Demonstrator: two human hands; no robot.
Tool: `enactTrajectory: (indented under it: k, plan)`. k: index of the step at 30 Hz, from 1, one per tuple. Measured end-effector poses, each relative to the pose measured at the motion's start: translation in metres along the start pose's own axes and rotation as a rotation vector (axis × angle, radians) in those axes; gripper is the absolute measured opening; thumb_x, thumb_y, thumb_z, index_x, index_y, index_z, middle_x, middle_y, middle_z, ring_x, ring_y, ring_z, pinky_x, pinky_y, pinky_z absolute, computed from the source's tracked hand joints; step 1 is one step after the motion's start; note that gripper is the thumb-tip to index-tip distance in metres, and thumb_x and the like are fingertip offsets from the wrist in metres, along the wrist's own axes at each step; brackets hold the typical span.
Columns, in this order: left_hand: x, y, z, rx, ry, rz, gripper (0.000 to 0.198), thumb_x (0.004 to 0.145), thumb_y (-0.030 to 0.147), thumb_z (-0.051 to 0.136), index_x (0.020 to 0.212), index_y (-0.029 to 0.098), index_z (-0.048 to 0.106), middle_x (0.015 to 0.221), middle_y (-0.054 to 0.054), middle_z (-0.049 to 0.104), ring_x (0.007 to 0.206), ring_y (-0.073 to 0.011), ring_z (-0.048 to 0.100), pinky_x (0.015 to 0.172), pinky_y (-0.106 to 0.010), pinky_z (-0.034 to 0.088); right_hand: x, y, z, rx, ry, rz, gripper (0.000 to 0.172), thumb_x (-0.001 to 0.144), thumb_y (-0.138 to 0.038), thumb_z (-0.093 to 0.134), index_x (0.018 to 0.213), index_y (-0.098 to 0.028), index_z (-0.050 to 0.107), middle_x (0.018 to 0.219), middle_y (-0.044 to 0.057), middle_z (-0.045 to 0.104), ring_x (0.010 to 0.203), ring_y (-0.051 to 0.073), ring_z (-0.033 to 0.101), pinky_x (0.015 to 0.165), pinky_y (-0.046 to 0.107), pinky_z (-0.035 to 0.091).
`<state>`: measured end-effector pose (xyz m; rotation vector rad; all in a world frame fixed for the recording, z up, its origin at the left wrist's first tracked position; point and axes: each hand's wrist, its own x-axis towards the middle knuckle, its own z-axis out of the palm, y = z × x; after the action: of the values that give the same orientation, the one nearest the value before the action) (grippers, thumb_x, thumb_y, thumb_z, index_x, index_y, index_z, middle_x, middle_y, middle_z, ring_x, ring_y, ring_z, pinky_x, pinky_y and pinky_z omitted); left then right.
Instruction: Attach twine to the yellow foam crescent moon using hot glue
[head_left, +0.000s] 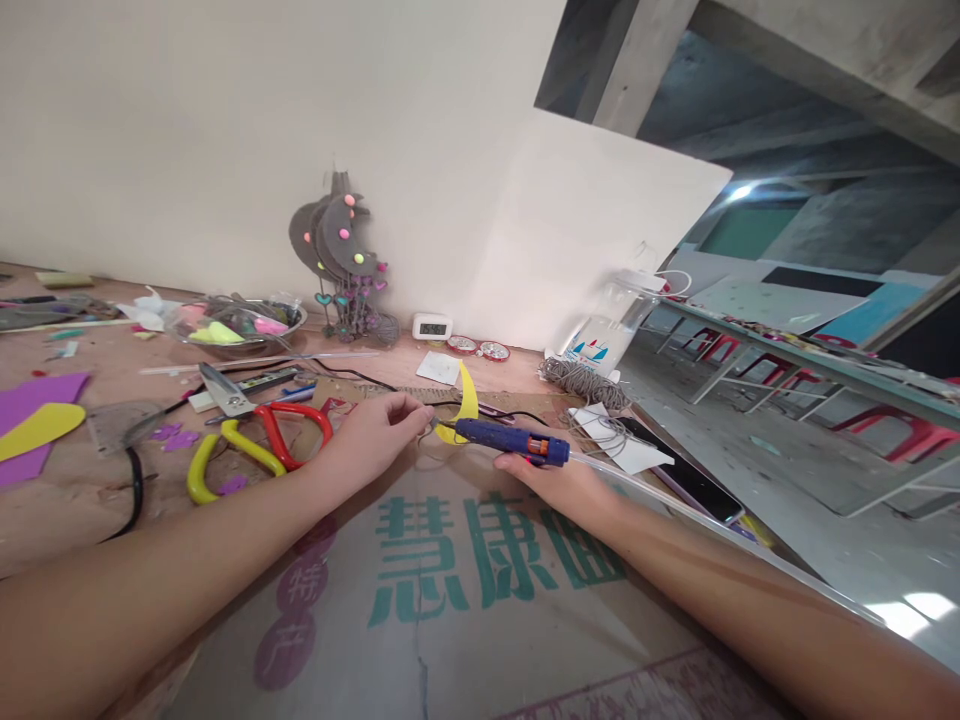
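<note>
A blue glue gun [506, 438] with a long clear glue stick [675, 505] out of its back lies across the middle, and my right hand [559, 485] is wrapped round its handle from below. Its nozzle points left at the fingertips of my left hand [386, 428]. Those fingers are pinched together; what they hold is too small to make out. Just behind the nozzle is a yellow crescent piece [469, 392], close to the left fingertips. Both hands are above a printed cardboard sheet [465, 660].
Left are scissors with red and yellow handles [236, 455], purple sheets [45, 395] and a bowl of coloured bits [232, 328]. Behind stand grey moon ornaments [345, 240] and a small clock [433, 327]. Right are grey yarn [585, 383], a plastic jug [611, 320] and a phone [694, 480].
</note>
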<state>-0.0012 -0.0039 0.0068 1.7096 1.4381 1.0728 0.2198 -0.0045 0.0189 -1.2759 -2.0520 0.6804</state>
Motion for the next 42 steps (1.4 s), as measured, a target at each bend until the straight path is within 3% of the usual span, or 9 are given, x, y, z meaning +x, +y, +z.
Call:
enactTrajectory:
  k: [12, 21, 26, 30, 36, 38, 42]
  plan:
    - [0.000, -0.001, 0.001, -0.011, 0.005, 0.007, 0.029, 0.075, 0.043, 0.047, 0.065, 0.017, 0.055, 0.060, 0.003, 0.054, 0.057, -0.0115, 0.047, 0.054, -0.021, 0.033, 0.001, -0.001, -0.001, -0.063, -0.008, -0.013, 0.029, 0.071, -0.045, 0.058, 0.087, -0.021, 0.060, 0.078, 0.002, 0.058, 0.072, 0.017, 0.054, 0.064, 0.026, 0.042]
    - [-0.001, 0.000, 0.000, 0.007, -0.002, 0.013, 0.028, 0.075, 0.043, 0.047, 0.066, 0.018, 0.055, 0.062, 0.004, 0.055, 0.059, -0.0113, 0.049, 0.055, -0.020, 0.035, 0.002, 0.004, 0.000, -0.091, 0.034, -0.004, 0.030, 0.069, -0.047, 0.059, 0.083, -0.020, 0.060, 0.070, 0.000, 0.059, 0.063, 0.015, 0.052, 0.056, 0.024, 0.040]
    - [0.000, -0.003, 0.000, -0.026, -0.005, 0.015, 0.029, 0.076, 0.043, 0.047, 0.068, 0.017, 0.056, 0.063, 0.003, 0.056, 0.059, -0.0114, 0.049, 0.054, -0.021, 0.035, 0.003, 0.017, -0.004, 0.000, 0.047, 0.068, 0.033, 0.078, -0.050, 0.048, 0.073, -0.018, 0.058, 0.062, -0.001, 0.055, 0.058, 0.013, 0.050, 0.055, 0.024, 0.040]
    - [0.002, -0.006, 0.001, -0.060, 0.003, 0.025, 0.028, 0.075, 0.042, 0.047, 0.070, 0.017, 0.057, 0.064, 0.002, 0.057, 0.060, -0.0123, 0.050, 0.055, -0.021, 0.035, 0.006, 0.018, -0.010, 0.070, 0.097, -0.029, 0.039, 0.084, -0.048, 0.038, 0.065, -0.018, 0.054, 0.067, 0.002, 0.057, 0.065, 0.014, 0.052, 0.062, 0.025, 0.042]
    - [0.001, -0.005, 0.002, -0.065, -0.042, 0.046, 0.028, 0.074, 0.042, 0.049, 0.071, 0.017, 0.059, 0.064, 0.001, 0.058, 0.060, -0.0128, 0.050, 0.054, -0.021, 0.036, 0.022, 0.014, -0.023, 0.368, 0.222, -0.044, 0.038, 0.082, -0.053, 0.040, 0.073, -0.019, 0.054, 0.072, 0.003, 0.061, 0.056, 0.011, 0.052, 0.057, 0.024, 0.043]
    - [-0.001, -0.004, 0.003, -0.085, -0.093, 0.069, 0.027, 0.075, 0.042, 0.048, 0.072, 0.017, 0.058, 0.064, 0.001, 0.058, 0.059, -0.0128, 0.050, 0.054, -0.022, 0.037, 0.031, 0.016, -0.029, 0.367, 0.231, -0.005, 0.039, 0.081, -0.054, 0.042, 0.072, -0.018, 0.055, 0.073, 0.003, 0.062, 0.057, 0.011, 0.053, 0.057, 0.024, 0.044]
    - [-0.002, -0.004, 0.004, -0.108, -0.137, 0.093, 0.026, 0.075, 0.041, 0.048, 0.072, 0.017, 0.057, 0.065, 0.001, 0.058, 0.060, -0.0129, 0.050, 0.054, -0.021, 0.037, 0.059, 0.018, -0.039, 0.202, 0.129, 0.058, 0.040, 0.079, -0.052, 0.046, 0.075, -0.015, 0.061, 0.080, 0.006, 0.065, 0.062, 0.012, 0.057, 0.061, 0.024, 0.047]
